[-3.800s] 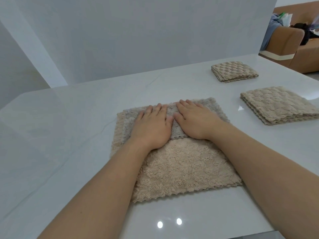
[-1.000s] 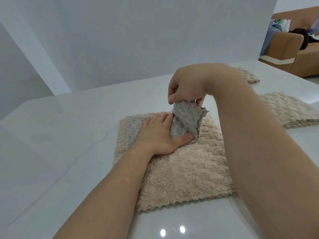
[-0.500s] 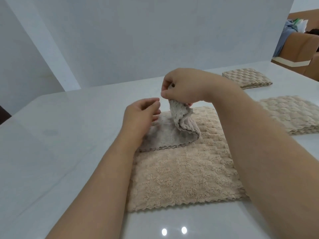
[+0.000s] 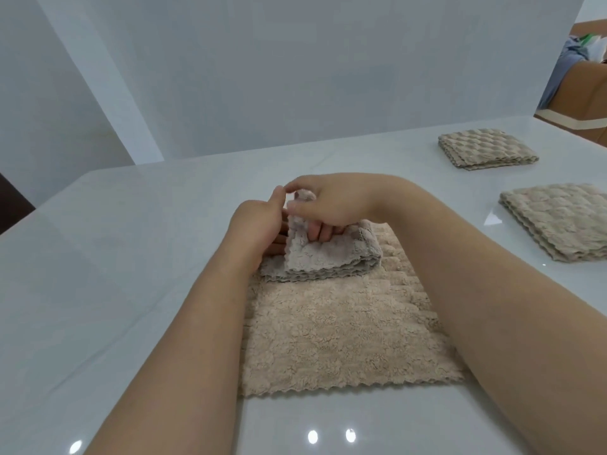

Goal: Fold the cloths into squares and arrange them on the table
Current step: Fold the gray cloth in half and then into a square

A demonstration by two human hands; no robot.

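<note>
From the head camera, a shiny white worktop fills most of the view. A big fluffy beige cloth lies flat on it, right in front of the person. A smaller grey cloth sits on the far part of the beige cloth. The grey cloth is folded over, with its wavy edges stacked at the front.

The right hand is above the grey cloth. Its thumb and fingers are curled round a corner of the grey cloth and pinch it, so that corner stands up off the pile.

The left hand is just beside the lifted corner, on its left side. One finger points up, close to the right thumb. The other fingers go behind the grey flap, so I cannot tell if this hand holds the cloth or only touches it.

Two more cloths lie folded into squares on the right side of the worktop. The light folded cloth is nearer. The darker folded cloth is farther back. They are well apart from each other.

A brown sofa with some clothes on it shows at the far right.
</note>
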